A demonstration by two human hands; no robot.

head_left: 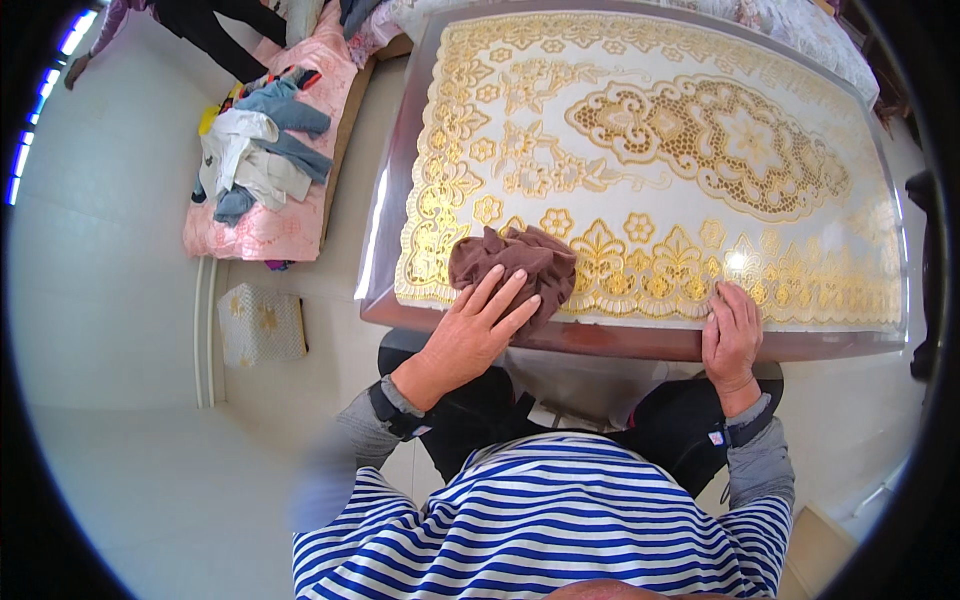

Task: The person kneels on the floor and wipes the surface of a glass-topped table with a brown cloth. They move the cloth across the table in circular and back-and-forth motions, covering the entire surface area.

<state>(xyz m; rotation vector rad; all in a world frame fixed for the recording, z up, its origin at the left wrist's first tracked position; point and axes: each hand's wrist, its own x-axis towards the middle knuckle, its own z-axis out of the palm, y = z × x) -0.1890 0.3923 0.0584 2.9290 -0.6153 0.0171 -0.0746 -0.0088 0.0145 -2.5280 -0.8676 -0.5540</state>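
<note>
A crumpled bundle of dark brown cloth [541, 262] lies on the near left part of the table, on a white and gold patterned tablecloth [455, 210]. My left hand [472, 335] rests on its near side, fingers spread out over the folds. What kind of garment or cloth it is cannot be made out. To the right, my right hand [735, 335] lies at the table's near edge. Its fingers are loosely bent over the tablecloth border, and nothing shows in it.
The table [640, 340] has a dark glossy rim. Left of it, a pink-covered bed or bench [275, 225] bears a pile of clothes [262, 145]. A patterned stool [258, 325] stands on the floor below that. Another person's dark-clad legs [215, 35] show at top left.
</note>
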